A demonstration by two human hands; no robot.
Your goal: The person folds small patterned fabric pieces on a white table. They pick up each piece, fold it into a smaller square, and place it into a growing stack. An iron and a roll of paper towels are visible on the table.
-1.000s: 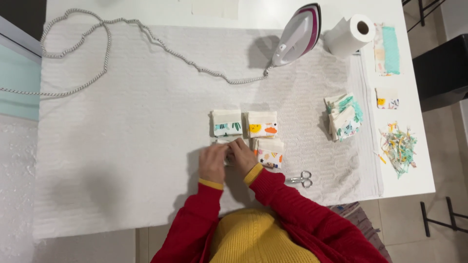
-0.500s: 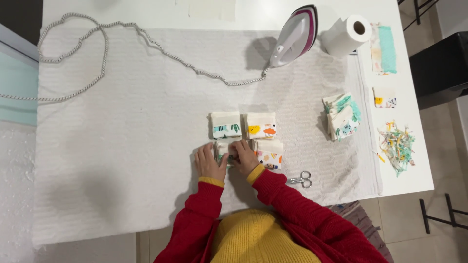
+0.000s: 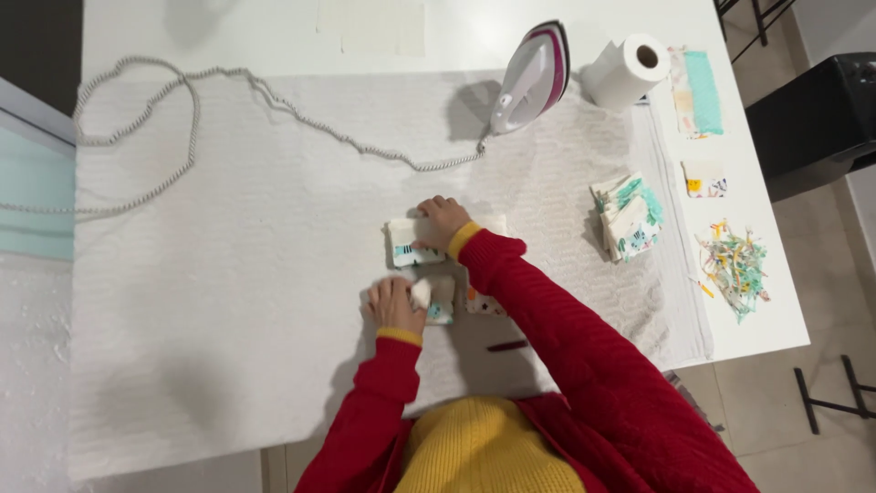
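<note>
3 fabric squares [image 3: 408, 248], 2 hands [image 3: 443, 223], 1 iron [image 3: 531, 77], 1 paper roll [image 3: 626, 71]

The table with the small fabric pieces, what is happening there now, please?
A person in red sleeves works at a table covered with a white cloth. The left hand presses on a small printed fabric square near the body. The right hand reaches further out and rests on another fabric square. An iron stands upright at the far side, beside a paper roll. A stack of folded fabric and a pile of scraps lie to the right.
</note>
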